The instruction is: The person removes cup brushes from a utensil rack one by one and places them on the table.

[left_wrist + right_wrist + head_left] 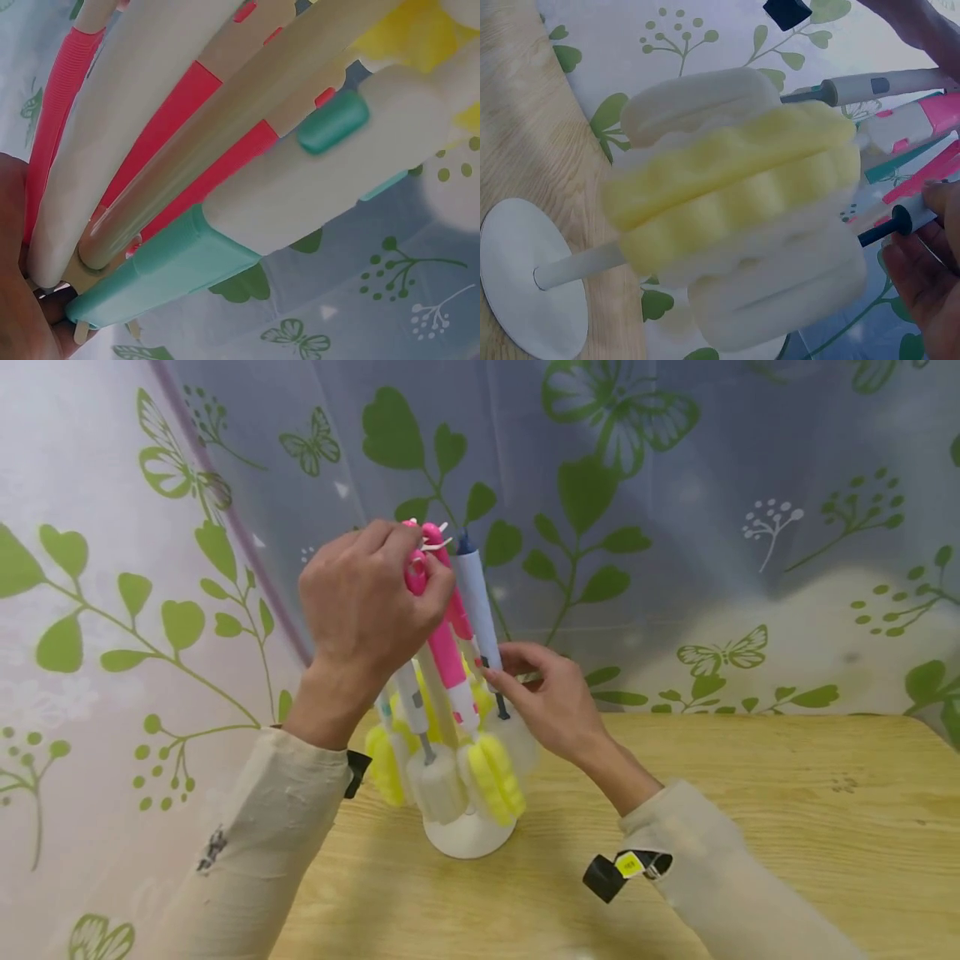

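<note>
A white rack, its round base point(468, 839) on the table, carries several hanging sponge bottle brushes. My left hand point(367, 593) grips the rack's top among the hooks and handle ends; its exact contact is partly hidden. Beside its thumb are pink-handled brushes point(448, 656). A grey-white brush handle point(411, 697) runs up beneath that hand. In the left wrist view, a teal-and-white brush handle point(225, 202) crosses in front of the rack's beige pole point(217, 135). My right hand point(551, 702) pinches the lower handle of a light-blue bottle brush point(478, 602), standing tilted at the rack's right side.
Yellow sponge heads point(495, 781) and white sponge heads point(438, 789) crowd round the pole above the base. The wooden table point(750, 827) extends to the right and front. A patterned curtain point(675, 543) hangs behind; black straps point(607, 877) are on the wrists.
</note>
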Demonstrator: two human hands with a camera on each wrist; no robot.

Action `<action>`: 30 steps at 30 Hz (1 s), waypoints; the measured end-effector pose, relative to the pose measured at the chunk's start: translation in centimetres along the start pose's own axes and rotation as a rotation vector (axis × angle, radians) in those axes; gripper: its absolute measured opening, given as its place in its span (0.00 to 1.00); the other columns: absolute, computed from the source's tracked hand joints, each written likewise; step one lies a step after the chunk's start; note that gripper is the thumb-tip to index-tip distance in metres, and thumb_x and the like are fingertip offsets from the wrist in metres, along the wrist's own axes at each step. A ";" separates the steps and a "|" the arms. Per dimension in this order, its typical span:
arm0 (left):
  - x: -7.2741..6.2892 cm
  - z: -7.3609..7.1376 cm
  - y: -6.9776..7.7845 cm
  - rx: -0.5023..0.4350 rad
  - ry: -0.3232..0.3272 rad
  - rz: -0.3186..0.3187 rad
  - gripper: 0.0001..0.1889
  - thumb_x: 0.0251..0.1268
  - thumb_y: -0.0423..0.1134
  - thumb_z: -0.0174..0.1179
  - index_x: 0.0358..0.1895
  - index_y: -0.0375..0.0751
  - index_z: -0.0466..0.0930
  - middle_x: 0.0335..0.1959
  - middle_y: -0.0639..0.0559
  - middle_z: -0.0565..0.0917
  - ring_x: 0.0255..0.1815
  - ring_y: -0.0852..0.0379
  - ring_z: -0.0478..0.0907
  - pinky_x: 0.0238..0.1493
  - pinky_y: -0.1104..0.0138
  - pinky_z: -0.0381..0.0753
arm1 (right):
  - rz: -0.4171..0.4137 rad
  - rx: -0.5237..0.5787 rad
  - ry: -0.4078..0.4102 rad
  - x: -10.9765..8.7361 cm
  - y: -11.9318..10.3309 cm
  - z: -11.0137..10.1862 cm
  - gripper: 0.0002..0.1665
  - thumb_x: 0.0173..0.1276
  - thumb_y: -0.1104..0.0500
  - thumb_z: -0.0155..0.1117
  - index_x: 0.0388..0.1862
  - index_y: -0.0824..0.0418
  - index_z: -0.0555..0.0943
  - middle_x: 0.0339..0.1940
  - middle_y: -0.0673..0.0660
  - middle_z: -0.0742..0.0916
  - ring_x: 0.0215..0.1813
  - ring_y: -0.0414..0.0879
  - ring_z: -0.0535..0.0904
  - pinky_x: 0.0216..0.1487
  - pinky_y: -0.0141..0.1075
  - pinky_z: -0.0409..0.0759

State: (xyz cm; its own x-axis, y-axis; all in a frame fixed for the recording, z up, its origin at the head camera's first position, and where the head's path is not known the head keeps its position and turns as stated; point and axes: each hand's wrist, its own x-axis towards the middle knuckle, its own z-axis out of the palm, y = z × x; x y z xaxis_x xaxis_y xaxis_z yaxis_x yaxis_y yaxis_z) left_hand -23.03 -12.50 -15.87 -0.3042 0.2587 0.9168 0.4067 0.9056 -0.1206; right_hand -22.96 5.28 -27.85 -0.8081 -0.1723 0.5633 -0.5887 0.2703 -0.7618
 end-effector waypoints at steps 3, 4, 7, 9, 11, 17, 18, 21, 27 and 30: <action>0.0 0.3 0.2 -0.004 -0.001 0.000 0.17 0.55 0.41 0.50 0.38 0.37 0.87 0.33 0.48 0.86 0.24 0.50 0.78 0.27 0.60 0.76 | 0.009 0.019 0.014 -0.3 0.3 -0.5 0.17 0.66 0.55 0.64 0.52 0.60 0.80 0.39 0.52 0.85 0.41 0.43 0.80 0.43 0.39 0.79; 0.0 0.4 0.3 -0.005 0.000 -0.001 0.17 0.55 0.41 0.50 0.37 0.37 0.87 0.33 0.48 0.86 0.24 0.50 0.78 0.26 0.60 0.76 | 0.012 0.024 0.020 -0.4 0.5 -0.7 0.17 0.66 0.56 0.64 0.52 0.60 0.80 0.39 0.52 0.85 0.41 0.43 0.80 0.43 0.40 0.79; -0.1 0.6 0.4 -0.013 0.009 -0.007 0.17 0.55 0.41 0.50 0.36 0.37 0.87 0.33 0.48 0.86 0.24 0.50 0.77 0.25 0.60 0.75 | 0.019 0.032 0.040 -0.9 0.9 -1.3 0.16 0.66 0.58 0.63 0.52 0.62 0.79 0.40 0.54 0.84 0.41 0.45 0.80 0.44 0.40 0.79; -0.2 0.7 0.5 -0.016 0.020 -0.015 0.16 0.55 0.41 0.50 0.36 0.37 0.87 0.33 0.49 0.86 0.24 0.49 0.78 0.24 0.59 0.75 | 0.030 0.027 0.048 -1.3 1.2 -1.7 0.16 0.67 0.58 0.63 0.52 0.63 0.79 0.39 0.55 0.84 0.41 0.45 0.80 0.44 0.40 0.79; -0.2 0.7 0.4 -0.020 0.039 -0.027 0.16 0.53 0.41 0.50 0.35 0.38 0.87 0.33 0.49 0.87 0.24 0.49 0.78 0.24 0.58 0.75 | 0.047 0.016 0.051 -1.6 1.5 -2.1 0.16 0.67 0.57 0.62 0.51 0.62 0.79 0.39 0.55 0.84 0.41 0.45 0.79 0.44 0.40 0.79; -0.2 0.6 0.1 -0.022 0.086 -0.030 0.16 0.52 0.39 0.49 0.34 0.37 0.87 0.32 0.49 0.87 0.24 0.48 0.79 0.23 0.59 0.73 | 0.114 -0.007 0.058 -2.2 2.7 -3.5 0.17 0.68 0.54 0.61 0.52 0.62 0.80 0.40 0.56 0.84 0.42 0.45 0.80 0.45 0.41 0.78; -0.2 0.6 0.0 -0.026 0.087 -0.030 0.17 0.52 0.39 0.49 0.34 0.37 0.87 0.33 0.49 0.87 0.24 0.48 0.79 0.23 0.59 0.73 | 0.128 -0.011 0.059 -2.4 2.9 -3.7 0.18 0.68 0.54 0.61 0.52 0.62 0.79 0.41 0.56 0.84 0.42 0.46 0.80 0.45 0.41 0.78; -0.1 0.6 0.0 -0.031 0.086 -0.030 0.17 0.52 0.39 0.49 0.34 0.37 0.87 0.33 0.48 0.87 0.25 0.47 0.79 0.23 0.59 0.73 | 0.173 -0.021 0.061 -2.9 3.7 -4.5 0.19 0.68 0.53 0.61 0.53 0.62 0.79 0.41 0.57 0.84 0.43 0.46 0.80 0.46 0.41 0.78; 0.0 0.6 0.2 -0.043 0.078 -0.050 0.17 0.53 0.40 0.49 0.35 0.38 0.88 0.34 0.49 0.87 0.26 0.46 0.80 0.24 0.57 0.74 | 0.244 -0.086 0.052 -4.1 5.3 -5.5 0.20 0.68 0.50 0.61 0.52 0.61 0.80 0.40 0.56 0.84 0.41 0.47 0.81 0.45 0.44 0.77; 0.0 0.7 0.4 -0.051 0.076 -0.059 0.17 0.53 0.40 0.49 0.35 0.38 0.88 0.34 0.49 0.87 0.26 0.46 0.81 0.25 0.56 0.74 | 0.274 -0.104 0.045 -4.7 6.2 -5.9 0.20 0.67 0.49 0.61 0.51 0.60 0.80 0.39 0.55 0.85 0.40 0.47 0.81 0.45 0.44 0.77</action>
State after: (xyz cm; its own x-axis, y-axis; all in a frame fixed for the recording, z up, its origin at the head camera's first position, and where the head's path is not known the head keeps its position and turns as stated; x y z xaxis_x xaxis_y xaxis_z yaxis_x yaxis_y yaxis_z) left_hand -23.45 -11.87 -16.22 -0.2639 0.1771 0.9481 0.4338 0.8998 -0.0474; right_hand -22.63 13.39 -33.31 -0.9336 -0.0384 0.3561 -0.3413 0.3967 -0.8521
